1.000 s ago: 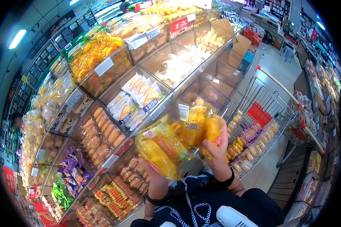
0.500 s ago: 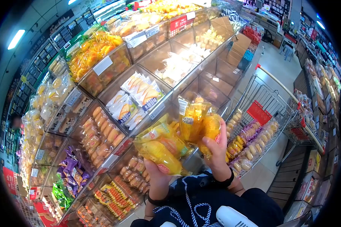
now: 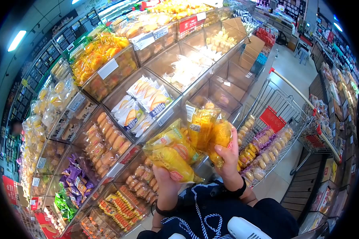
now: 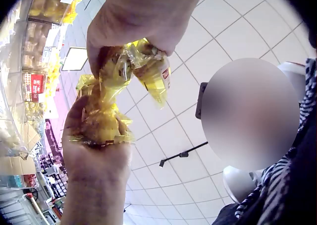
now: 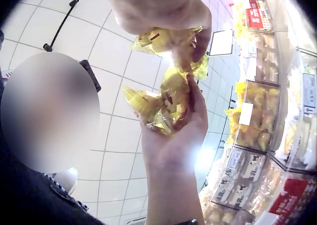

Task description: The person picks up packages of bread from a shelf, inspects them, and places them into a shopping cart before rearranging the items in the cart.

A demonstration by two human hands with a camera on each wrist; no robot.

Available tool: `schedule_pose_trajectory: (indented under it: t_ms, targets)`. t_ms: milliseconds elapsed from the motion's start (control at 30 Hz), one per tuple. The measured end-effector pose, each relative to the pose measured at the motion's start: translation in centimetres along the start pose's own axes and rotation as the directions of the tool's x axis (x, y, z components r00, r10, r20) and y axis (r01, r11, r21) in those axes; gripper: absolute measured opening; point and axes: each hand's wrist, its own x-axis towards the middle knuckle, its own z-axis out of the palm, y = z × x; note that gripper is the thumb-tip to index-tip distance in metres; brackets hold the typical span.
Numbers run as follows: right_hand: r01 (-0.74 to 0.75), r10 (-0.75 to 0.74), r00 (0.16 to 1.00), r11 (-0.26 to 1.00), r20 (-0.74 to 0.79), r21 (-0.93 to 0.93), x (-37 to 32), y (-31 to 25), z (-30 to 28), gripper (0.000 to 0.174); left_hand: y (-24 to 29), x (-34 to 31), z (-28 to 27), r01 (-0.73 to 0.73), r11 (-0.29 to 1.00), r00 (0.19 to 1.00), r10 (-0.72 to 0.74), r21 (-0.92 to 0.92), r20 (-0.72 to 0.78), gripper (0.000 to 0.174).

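Note:
In the head view, my left hand [image 3: 166, 184] grips yellow-wrapped bread packs [image 3: 169, 159] by their lower end, the thumb over the front. Close beside it, my right hand [image 3: 228, 159] holds more bread in clear yellow wrapping [image 3: 219, 139], one pack showing a barcode and square code. The two bunches overlap in front of my body. From the left wrist, my right hand [image 4: 96, 158] appears below, fingers curled behind a pack [image 4: 101, 126]. The right wrist view has my left hand [image 5: 176, 143] under crinkled yellow wrappers [image 5: 171, 103].
Clear bins of packaged bread, including white-and-blue packets [image 3: 147, 99] and purple packets [image 3: 75, 179], line the left. A metal shopping cart [image 3: 285, 107] with trays of round pastries [image 3: 267, 155] stands at right. Wooden shelving [image 3: 307, 187] runs along the aisle's far side.
The packs in my left hand have turned and tilted a little, and that hand has shifted slightly right. My right hand has barely moved, its packs tilting slightly left.

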Motion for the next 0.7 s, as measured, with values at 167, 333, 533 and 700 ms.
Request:
schedule_pose_trajectory:
  t_ms: [167,333,533,700]
  targets:
    - [0.03,-0.026,0.998,0.998,0.058,-0.056,0.0,0.2,-0.9,0.067,-0.2,-0.1,-0.3,-0.044,0.998,0.999,0.045,0.047,-0.018,0.082]
    - [0.012,-0.008,0.999,0.994,0.035,-0.108,-0.1,-0.2,-0.2,0.077,-0.1,-0.1,-0.5,-0.087,0.996,0.996,0.087,0.011,0.033,0.074]
    - [-0.084,0.071,0.971,0.995,0.228,0.048,0.7,-1.0,-0.9,0.076,0.0,0.2,-0.3,-0.051,0.999,0.995,0.052,0.012,-0.084,0.068]
    - [-0.102,0.102,0.973,0.995,0.209,-0.011,0.8,-0.6,-1.4,0.072,-0.1,0.1,-0.1,-0.082,0.995,0.996,0.084,0.055,-0.022,0.064]
